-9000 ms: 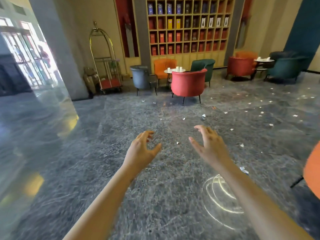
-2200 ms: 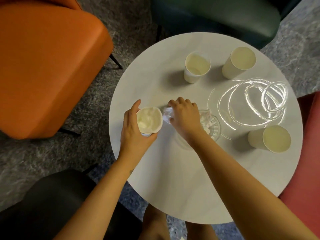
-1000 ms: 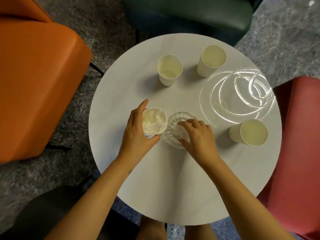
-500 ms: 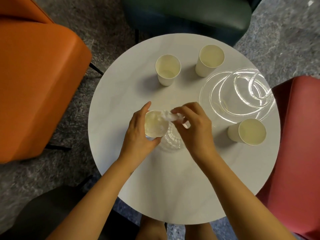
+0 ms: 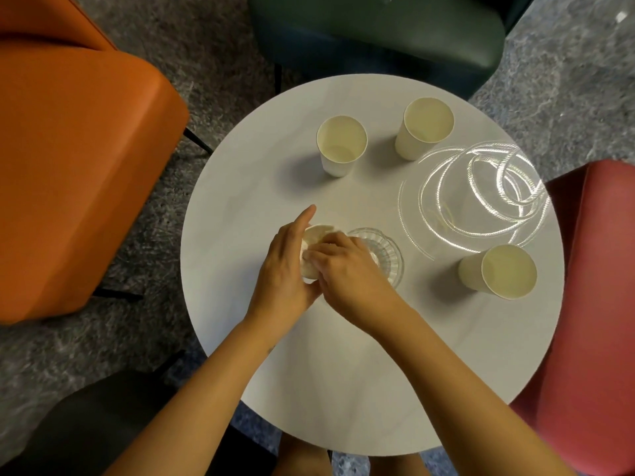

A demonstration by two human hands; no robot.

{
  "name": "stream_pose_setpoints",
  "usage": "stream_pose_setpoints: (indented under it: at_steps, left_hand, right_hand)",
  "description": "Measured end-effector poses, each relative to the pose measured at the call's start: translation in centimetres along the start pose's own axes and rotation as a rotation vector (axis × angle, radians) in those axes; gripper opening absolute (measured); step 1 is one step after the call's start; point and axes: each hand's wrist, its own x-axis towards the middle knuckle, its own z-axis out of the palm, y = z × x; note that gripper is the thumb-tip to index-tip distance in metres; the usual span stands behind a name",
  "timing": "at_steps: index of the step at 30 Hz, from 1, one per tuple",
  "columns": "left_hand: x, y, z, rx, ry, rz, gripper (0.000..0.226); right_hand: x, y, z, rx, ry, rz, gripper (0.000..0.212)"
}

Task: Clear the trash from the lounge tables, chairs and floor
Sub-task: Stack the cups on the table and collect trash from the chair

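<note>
Nearest to the camera, two bare forearms are reaching forward over the round white desk (image 5: 343,389), and a black chair (image 5: 86,427) is standing at the lower left beside it. The left hand (image 5: 281,269) is wrapping around a small white paper cup (image 5: 311,249) that is stuffed with crumpled white tissue; the thumb is pointing up and away from the cup, while the palm and the other fingers are gripping its side. The right hand (image 5: 347,269) is lying over the mouth of this cup with its fingers curled and pressing down on the tissue inside, so it is closed on the paper, although the fingertips themselves are hidden. Just beside the cup, on its right and partly under the right hand, a clear ribbed glass dish (image 5: 388,255) is resting on the desk. Further right, an empty cream paper cup (image 5: 498,273) is standing near the desk's edge, close to a dark red chair (image 5: 598,304). Bright curved light reflections (image 5: 481,197) are lying on the desk surface behind it. Farther away, two more empty cream paper cups (image 5: 340,146) (image 5: 424,128) are standing upright, near each other but apart. An orange armchair (image 5: 68,166) is standing at the left on the grey speckled floor (image 5: 206,46), and a dark green chair (image 5: 378,36) is at the far side.
</note>
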Motion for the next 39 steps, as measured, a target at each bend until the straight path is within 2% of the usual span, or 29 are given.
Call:
stream_pose_setpoints:
  at_steps: [3,5,7,9,10,13,15,16,19,23,26,28,35,37,39]
  left_hand:
    - [0.9,0.1,-0.5,-0.012,0.048,-0.023,0.103]
    - [1.8,0.2,-1.0,-0.013,0.095,-0.030,0.100]
    - [2.7,0.3,-1.7,0.011,0.155,-0.011,0.099]
    - [3.8,0.6,-2.4,0.034,0.214,0.007,0.097]
    - [4.4,0.9,-2.9,0.037,0.246,0.013,0.096]
    - [6.4,2.0,-4.0,0.021,0.325,0.041,0.091]
    - [7.8,3.1,-4.7,-0.019,0.345,0.048,0.090]
    - [8.4,3.7,-4.9,-0.037,0.349,0.056,0.090]
    - [10.1,5.3,-5.0,-0.077,0.326,0.093,0.088]
    - [11.7,5.9,-3.7,-0.102,0.248,0.085,0.080]
    - [11.8,5.8,-2.3,-0.075,0.180,0.064,0.076]
    - [11.6,5.7,-1.5,-0.078,0.131,0.054,0.075]
    - [11.1,6.2,0.5,-0.141,-0.002,0.041,0.085]
    - [11.1,6.4,1.0,-0.112,0.011,0.027,0.081]
    - [11.1,6.6,1.2,-0.099,0.043,0.013,0.079]
  right_hand:
    - [0.9,0.4,-1.5,0.135,0.015,-0.067,0.037]
    - [1.8,1.0,-2.7,0.278,0.153,-0.050,0.044]
    - [3.0,2.0,-3.2,0.367,0.383,0.066,0.044]
    - [4.4,3.3,-3.3,0.417,0.612,0.260,0.040]
    - [5.4,4.0,-3.1,0.450,0.669,0.353,0.041]
    - [8.4,6.0,-2.5,0.629,0.567,0.559,0.069]
    - [9.9,7.0,-2.0,0.682,0.451,0.590,0.087]
    - [10.4,7.2,-1.8,0.670,0.407,0.571,0.090]
    - [10.8,7.2,-1.4,0.712,0.402,0.517,0.077]
    - [9.7,6.7,-1.7,0.671,0.441,0.393,0.074]
    - [8.4,6.8,-1.6,0.695,0.502,0.310,0.061]
    - [7.6,7.0,-1.7,0.718,0.553,0.281,0.060]
    - [5.6,7.7,-3.1,0.711,0.592,0.242,0.057]
    - [4.8,8.6,-3.2,0.698,0.531,0.227,0.058]
    - [3.7,9.9,-2.9,0.668,0.546,0.319,0.063]
